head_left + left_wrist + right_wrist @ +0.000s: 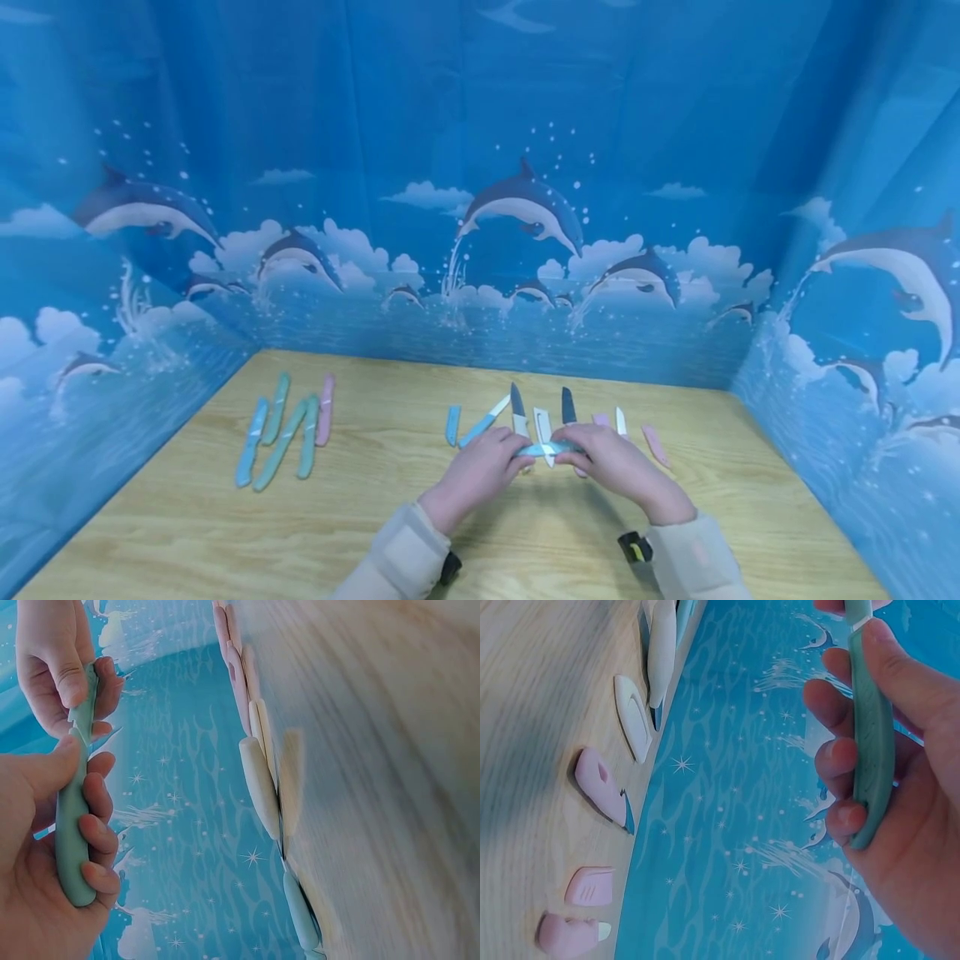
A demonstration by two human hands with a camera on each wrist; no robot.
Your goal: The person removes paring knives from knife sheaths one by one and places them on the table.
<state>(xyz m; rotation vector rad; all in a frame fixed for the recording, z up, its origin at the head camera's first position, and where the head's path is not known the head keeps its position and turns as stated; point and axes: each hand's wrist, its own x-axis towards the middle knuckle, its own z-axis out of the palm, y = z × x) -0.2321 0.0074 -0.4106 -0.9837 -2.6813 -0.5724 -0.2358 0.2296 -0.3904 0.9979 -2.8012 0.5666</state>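
Both hands, left hand [480,467] and right hand [611,462], fingers curled around 1 teal knife [551,449], level above table [375,517].

Head view: the teal knife [551,449] was largely covered by the left hand [480,468] and right hand [611,460]; only a short middle stretch showed between them. Whether its blade sat inside a sheath could not be told. The pieces behind the hands [542,421] were partly masked and too small to identify, possibly bare blades and sheaths. Left wrist view: the counter [390,750] was blurred. Right wrist view: the knife's upper end [857,609] was cut off by the top edge.
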